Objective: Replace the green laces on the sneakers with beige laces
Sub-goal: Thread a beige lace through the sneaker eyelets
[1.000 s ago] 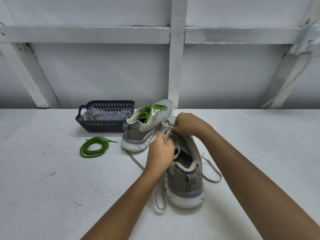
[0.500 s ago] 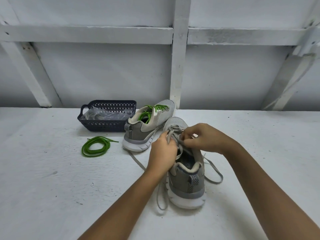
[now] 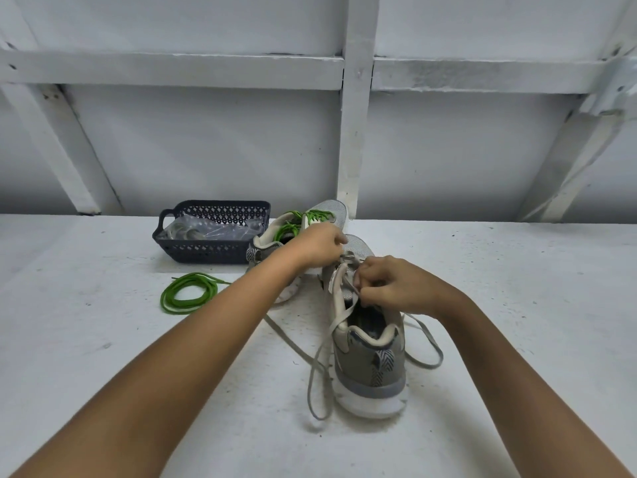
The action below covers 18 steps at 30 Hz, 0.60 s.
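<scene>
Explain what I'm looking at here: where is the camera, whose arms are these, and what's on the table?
No machine: a person works bare-handed, and the single camera sits on their head, looking down, so both arms reach in from below. On the table stand two grey sneakers. The near sneaker is getting a beige lace, its ends trailing on the table. The right hand pinches that lace at the eyelets; the left hand curls by the front eyelets, its grip unclear. The far sneaker has green laces. A loose green lace lies coiled near a dark basket.

Bare left forearm (image 3: 193, 343) (right forearm (image 3: 517, 357) too)
</scene>
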{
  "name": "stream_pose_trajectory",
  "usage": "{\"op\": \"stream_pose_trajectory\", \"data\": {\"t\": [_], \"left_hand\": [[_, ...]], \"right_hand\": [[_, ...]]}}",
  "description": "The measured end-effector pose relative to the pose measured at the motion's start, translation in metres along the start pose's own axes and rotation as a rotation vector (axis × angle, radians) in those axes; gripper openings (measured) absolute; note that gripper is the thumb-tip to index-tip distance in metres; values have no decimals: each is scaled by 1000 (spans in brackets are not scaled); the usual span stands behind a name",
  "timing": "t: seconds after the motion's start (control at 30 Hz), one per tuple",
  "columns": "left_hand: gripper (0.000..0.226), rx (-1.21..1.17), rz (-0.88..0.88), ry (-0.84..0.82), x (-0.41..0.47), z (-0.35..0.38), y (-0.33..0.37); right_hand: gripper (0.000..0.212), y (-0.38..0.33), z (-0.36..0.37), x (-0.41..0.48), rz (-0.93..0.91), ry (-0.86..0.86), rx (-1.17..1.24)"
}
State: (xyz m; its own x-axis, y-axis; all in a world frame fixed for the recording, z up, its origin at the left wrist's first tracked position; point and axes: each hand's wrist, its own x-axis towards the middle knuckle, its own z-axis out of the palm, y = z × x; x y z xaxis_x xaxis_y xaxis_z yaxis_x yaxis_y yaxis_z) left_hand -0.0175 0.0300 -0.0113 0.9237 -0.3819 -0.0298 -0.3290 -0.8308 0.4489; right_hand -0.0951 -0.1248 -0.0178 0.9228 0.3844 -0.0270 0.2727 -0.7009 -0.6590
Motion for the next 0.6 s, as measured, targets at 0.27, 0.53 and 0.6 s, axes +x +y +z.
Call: {"op": "stream_pose_trajectory", "data": {"t": [0.27,0.53,0.6], "left_hand": [[14,68,88,24,12,4,-1],[11,-257,74,106,11,13,-14],[15,-422,39,-43,10,5,-18]], "right_hand": [[26,3,3,-3,-21,42,50],[24,7,3,-2,-7,44,110],[16,8,4,-2,-21,45,102]]}}
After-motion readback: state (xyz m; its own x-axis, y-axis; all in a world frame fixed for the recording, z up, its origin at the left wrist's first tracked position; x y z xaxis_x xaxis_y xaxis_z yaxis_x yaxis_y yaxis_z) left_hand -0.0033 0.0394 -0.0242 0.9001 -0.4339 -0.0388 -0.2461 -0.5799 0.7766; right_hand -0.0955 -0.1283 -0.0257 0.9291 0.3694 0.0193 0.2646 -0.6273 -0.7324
